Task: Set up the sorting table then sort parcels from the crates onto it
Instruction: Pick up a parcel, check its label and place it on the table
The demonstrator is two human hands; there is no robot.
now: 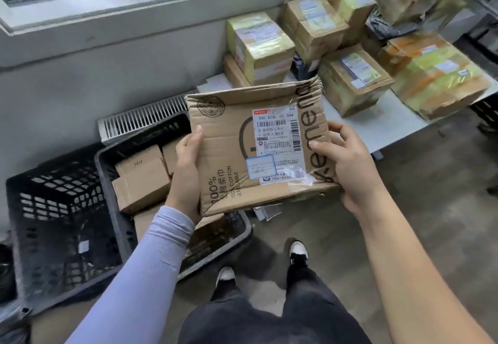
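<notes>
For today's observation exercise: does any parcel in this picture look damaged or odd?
Yes. The flat cardboard parcel held between the left hand and right hand is battered: its top edge is crumpled, the near edge is torn with loose tape, and creases run across its face.

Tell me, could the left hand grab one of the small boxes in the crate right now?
Probably not yet: the left hand is gripping the flat parcel. The small boxes lie uncovered in the crate just below.

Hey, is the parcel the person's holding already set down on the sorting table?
No, the flat cardboard parcel is held in the air by the left hand and right hand, short of the table.
</notes>
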